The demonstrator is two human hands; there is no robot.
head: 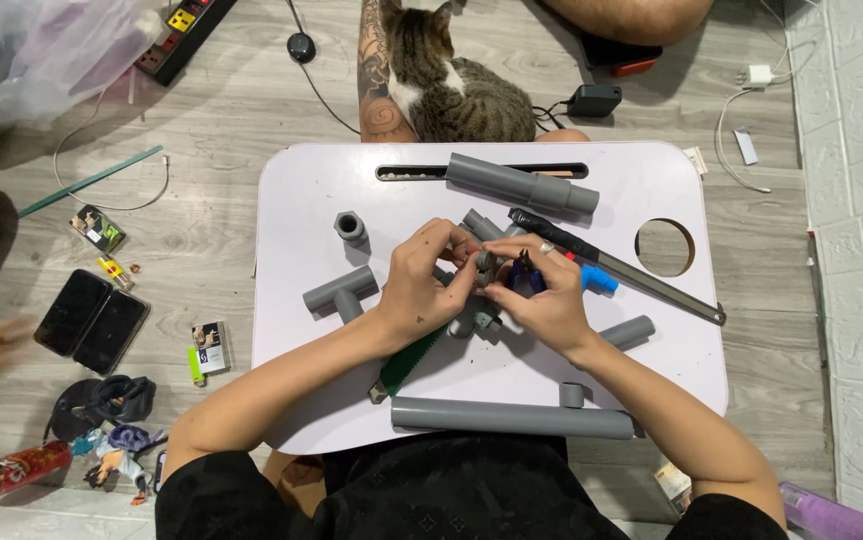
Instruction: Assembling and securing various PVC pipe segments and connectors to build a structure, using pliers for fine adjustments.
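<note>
Both hands meet above the middle of the white worktop (pixel 301 190); the left hand (pixel 421 285) and right hand (pixel 541 300) each pinch one small grey fitting (pixel 486 265) between their fingertips; around them lie two long grey pipes, one tee fitting (pixel 339 292), one short coupling (pixel 349 226); one cat (pixel 461 95) sits beyond; two phones (pixel 91 318) lie on the floor.

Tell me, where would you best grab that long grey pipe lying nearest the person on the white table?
Probably around the middle of the long grey pipe, coming from above with fingers across its width. It lies flat and level along the near edge of the white table, its middle bare; a small grey ring sits by its right end, and the right forearm crosses there.
</note>
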